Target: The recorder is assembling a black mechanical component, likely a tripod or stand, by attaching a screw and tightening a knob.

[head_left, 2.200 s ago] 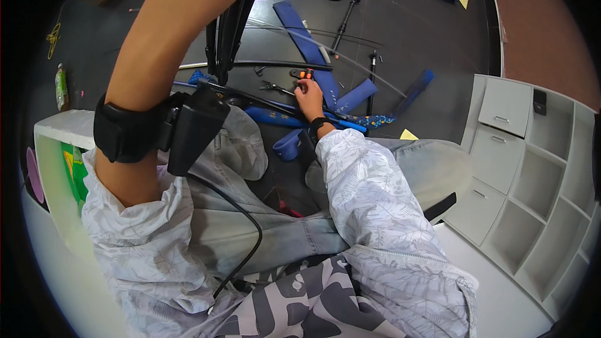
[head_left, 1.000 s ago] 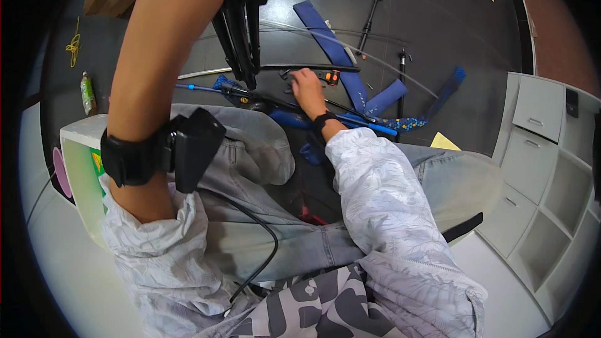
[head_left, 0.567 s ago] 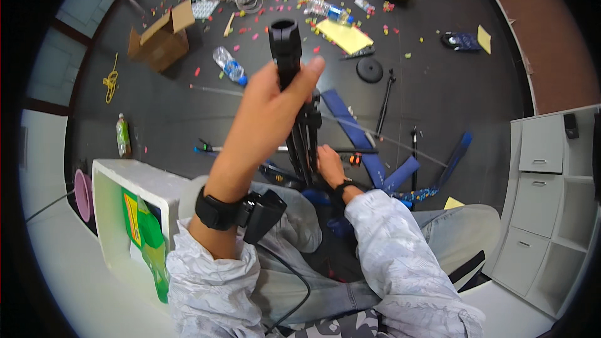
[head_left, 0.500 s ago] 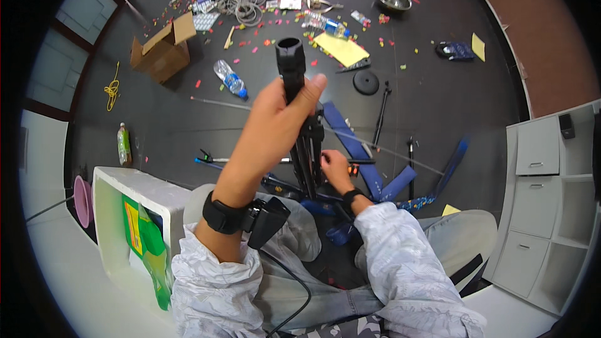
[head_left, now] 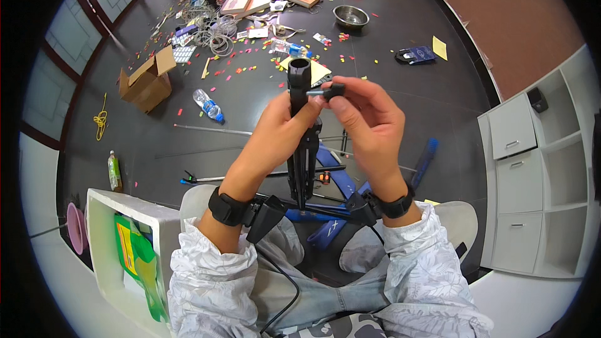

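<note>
Upright in front of me is a black folding tripod stand point(head_left: 300, 70) with a hollow tube at its top and its legs folded together below. My left hand point(head_left: 274, 130) is wrapped round the upper tube. In my right hand point(head_left: 377, 124) a black screw knob point(head_left: 337, 91) is pinched between thumb and fingers. The knob's metal shank points left at the side of the tube. I cannot tell whether its tip is in the hole there. Beneath the stand, blue straps point(head_left: 338, 178) and thin black rods lie on the floor between my legs.
A white foam box point(head_left: 134, 208) with green packaging stands at my left. At my right is a white cabinet point(head_left: 521, 178). Ahead lie a cardboard box point(head_left: 146, 87), a water bottle point(head_left: 208, 106), a metal bowl point(head_left: 350, 17), tangled cables point(head_left: 216, 31) and scattered paper bits.
My right hand has come up from low beside the stand's legs to the tube's top, now with the screw knob. The left hand keeps its grip. The view has tilted upward.
</note>
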